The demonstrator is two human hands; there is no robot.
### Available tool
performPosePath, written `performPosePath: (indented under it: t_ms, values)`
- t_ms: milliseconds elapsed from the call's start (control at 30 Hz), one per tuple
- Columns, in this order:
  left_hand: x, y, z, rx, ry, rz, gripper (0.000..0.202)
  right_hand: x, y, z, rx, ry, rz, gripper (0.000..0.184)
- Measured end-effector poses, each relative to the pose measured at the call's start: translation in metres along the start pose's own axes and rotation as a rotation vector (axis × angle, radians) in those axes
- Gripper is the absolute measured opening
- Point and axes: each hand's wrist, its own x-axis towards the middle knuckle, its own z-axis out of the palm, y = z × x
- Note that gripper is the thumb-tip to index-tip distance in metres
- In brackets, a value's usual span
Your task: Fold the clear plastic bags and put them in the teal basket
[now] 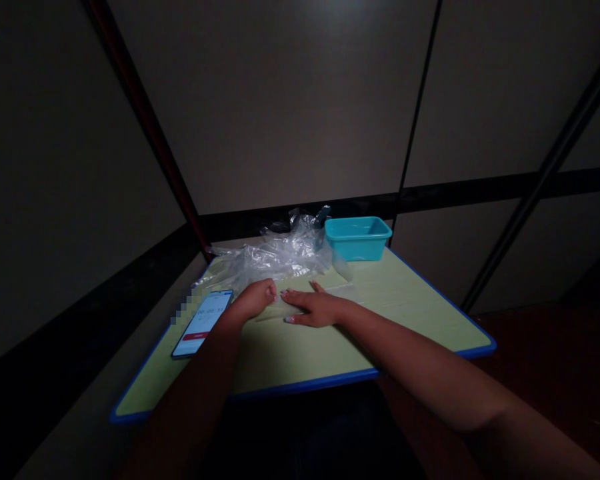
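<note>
A clear plastic bag point(343, 291) lies flat on the table, its outline faint in the dim light. My right hand point(315, 308) rests on it palm down, fingers spread and pointing left. At the bag's left end my left hand point(260, 297) is closed, with fingers curled and pinched at the plastic. The two hands are close together, fingertips almost meeting. Just beyond them spreads a loose heap of crumpled clear plastic bags point(275, 257).
The small pale-yellow table point(300, 360) has a blue edge. A turquoise plastic basin point(357, 248) stands at the back right. To the left of my left forearm lies a phone point(205, 321) with a lit timer screen. Panelled walls point(300, 120) rise close behind.
</note>
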Motion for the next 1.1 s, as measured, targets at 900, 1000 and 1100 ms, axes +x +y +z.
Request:
performPosePath:
  t_ms: [900, 1000, 1100]
  values:
    - [-0.001, 0.03, 0.043, 0.025, -0.065, 0.139, 0.063, -0.003, 0.004, -0.002, -0.147, 0.04, 0.159, 0.064]
    - [-0.004, 0.031, 0.043, 0.11, -0.166, 0.03, 0.067, -0.001, 0.005, 0.0, -0.147, -0.014, 0.202, 0.063]
    - [-0.01, 0.037, 0.04, 0.204, -0.22, -0.022, 0.068, -0.001, 0.005, 0.001, -0.14, -0.015, 0.214, 0.064]
